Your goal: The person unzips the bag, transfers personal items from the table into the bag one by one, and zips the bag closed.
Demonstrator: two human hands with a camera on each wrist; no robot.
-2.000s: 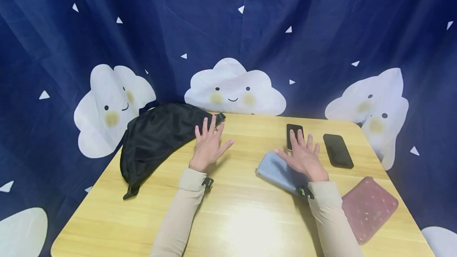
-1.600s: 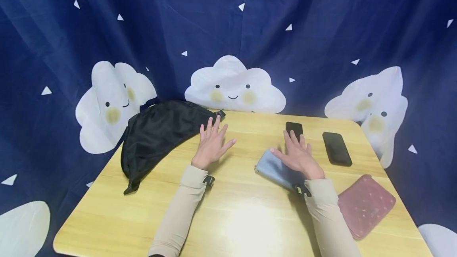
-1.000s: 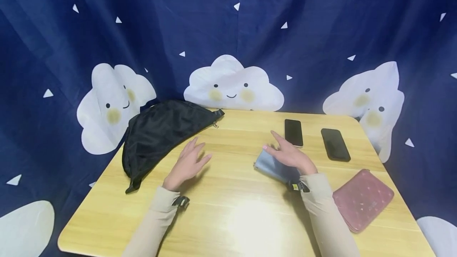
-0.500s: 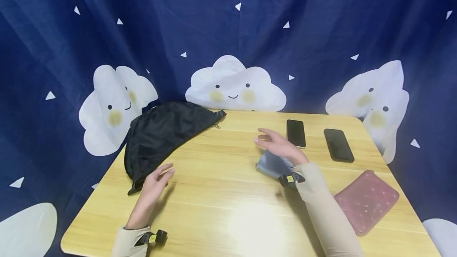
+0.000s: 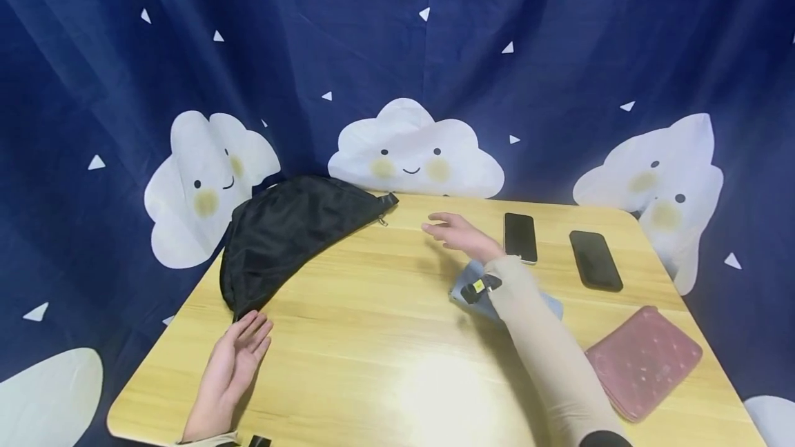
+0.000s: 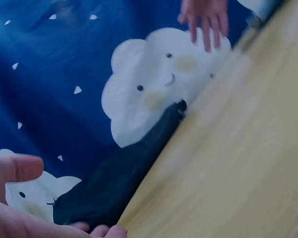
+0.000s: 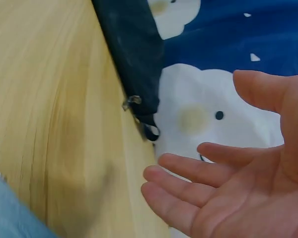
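Observation:
A black crescent-shaped bag (image 5: pixel 292 230) lies along the back left of the table, a small zipper pull (image 5: pixel 382 221) showing near its right end. My left hand (image 5: pixel 232 368) is turned palm up, its loosely bent fingers right at the bag's near left end. In the left wrist view the bag (image 6: pixel 124 173) stretches away beyond those fingertips. My right hand (image 5: pixel 462 235) hovers over the table to the right of the bag, holding nothing. The right wrist view has its relaxed fingers spread apart, with the bag's strap end (image 7: pixel 150 130) beyond them.
Under my right wrist lies a light blue zip wallet (image 5: pixel 549 303), partly hidden by the sleeve. Two dark phones, one nearer (image 5: pixel 520 237) and one farther right (image 5: pixel 595 261), lie behind it. A dusky pink pouch (image 5: pixel 646 363) sits by the table's right edge. A blue cloud-print curtain (image 5: pixel 385 33) hangs behind.
My left hand has come back toward the left front and turned palm up at the bag's near end. My right hand has moved left, away from the phone. The bag stays in place.

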